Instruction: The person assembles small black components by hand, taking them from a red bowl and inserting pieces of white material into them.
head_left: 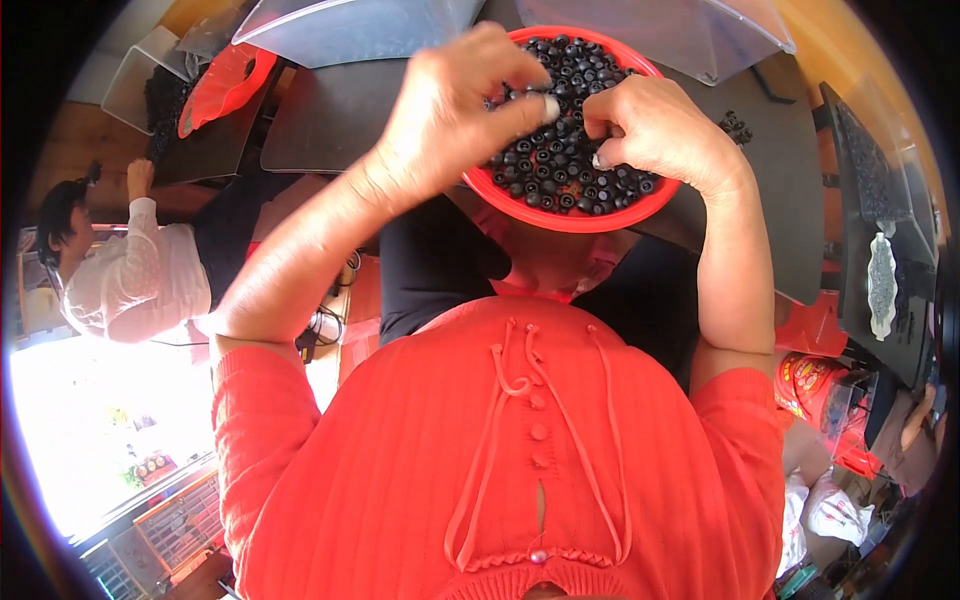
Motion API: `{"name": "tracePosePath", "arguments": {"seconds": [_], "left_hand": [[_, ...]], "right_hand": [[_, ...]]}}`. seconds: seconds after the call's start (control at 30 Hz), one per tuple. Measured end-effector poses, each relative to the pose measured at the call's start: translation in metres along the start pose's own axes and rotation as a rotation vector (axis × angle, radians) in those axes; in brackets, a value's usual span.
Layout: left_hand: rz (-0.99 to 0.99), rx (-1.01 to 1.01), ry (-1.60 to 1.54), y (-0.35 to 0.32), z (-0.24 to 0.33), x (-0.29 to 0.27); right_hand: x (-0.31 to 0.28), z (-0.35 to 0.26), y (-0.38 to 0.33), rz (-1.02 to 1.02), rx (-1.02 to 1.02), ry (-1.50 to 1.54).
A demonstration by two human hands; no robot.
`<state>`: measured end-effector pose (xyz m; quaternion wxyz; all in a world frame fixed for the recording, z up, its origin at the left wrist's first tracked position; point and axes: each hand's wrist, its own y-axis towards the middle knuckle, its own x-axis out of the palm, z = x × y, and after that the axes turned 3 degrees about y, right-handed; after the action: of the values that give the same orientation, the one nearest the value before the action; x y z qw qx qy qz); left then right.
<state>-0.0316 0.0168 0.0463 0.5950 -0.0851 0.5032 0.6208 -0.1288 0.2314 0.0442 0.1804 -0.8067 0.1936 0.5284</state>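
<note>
A round red basin (560, 222) sits before me at the table's near edge, filled with small black round pieces (572, 80), many with a hole in the middle. My left hand (455, 110) reaches over its left side, thumb and fingers curled toward each other and partly blurred. Over the right side, my right hand (665, 130) is bent down with its thumb and fingers closed in a pinch among the pieces. Whatever lies between the fingertips of either hand is too small or hidden to name.
Translucent plastic bins (350, 35) stand behind the basin on the dark tabletop (325, 115). Loose black bits (737, 127) lie right of it. At left are a red scalloped basin (228, 85) and another person (150, 270). A white-edged dish (881, 285) sits far right.
</note>
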Motion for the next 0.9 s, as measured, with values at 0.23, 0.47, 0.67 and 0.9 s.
{"name": "tracePosePath", "arguments": {"seconds": [0.23,0.47,0.67,0.9], "left_hand": [[-0.006,-0.704,-0.78,-0.019,0.024,0.018],[0.098,-0.762,-1.19,-0.022,0.024,0.023],[0.063,-0.78,-1.176,-0.022,0.018,0.026],[0.057,-0.779,-1.075,-0.021,0.021,0.025]], "right_hand": [[0.004,0.008,0.003,0.263,-0.208,0.756],[0.018,-0.001,0.011,0.436,-0.333,0.764],[0.03,-0.011,0.013,0.583,-0.413,0.507],[0.033,-0.014,0.019,0.659,-0.518,0.429]]}}
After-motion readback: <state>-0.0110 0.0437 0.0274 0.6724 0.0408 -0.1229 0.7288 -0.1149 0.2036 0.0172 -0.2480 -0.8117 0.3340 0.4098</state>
